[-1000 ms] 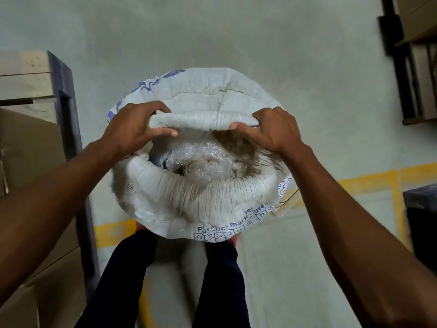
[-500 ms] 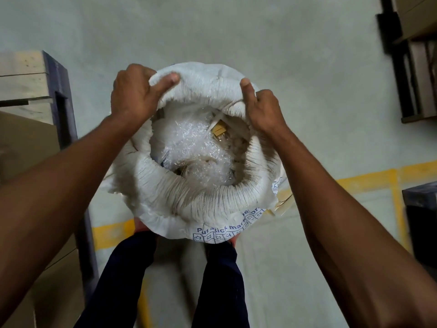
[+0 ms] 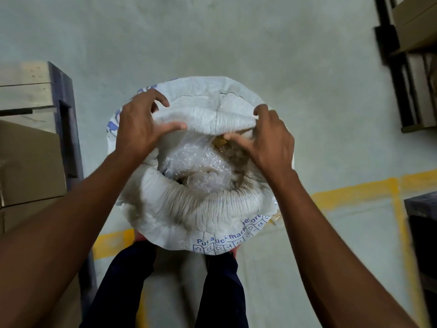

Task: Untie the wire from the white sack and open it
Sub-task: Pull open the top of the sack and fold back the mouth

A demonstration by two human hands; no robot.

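Note:
The white woven sack (image 3: 208,209) stands open on the floor between my legs, its mouth rolled down into a thick ring with blue print on the outside. Clear bubble wrap (image 3: 196,162) fills the inside, and a small brown piece (image 3: 218,140) shows beside it. My left hand (image 3: 139,126) arches over the far-left part of the rolled rim, thumb on the inner side. My right hand (image 3: 269,140) pinches the far-right part of the rim, thumb inside near the brown piece. No wire is visible.
Stacked cardboard boxes (image 3: 28,166) and a dark blue frame (image 3: 68,114) stand close on the left. A dark rack (image 3: 390,55) holding boxes is at the upper right, a dark object (image 3: 423,233) at the right edge. Yellow lines (image 3: 354,192) mark the grey floor.
Both hands pushed the far rim up and away half a second ago, then came back toward me and lower, still on the far rim, which now folds over the opening again.

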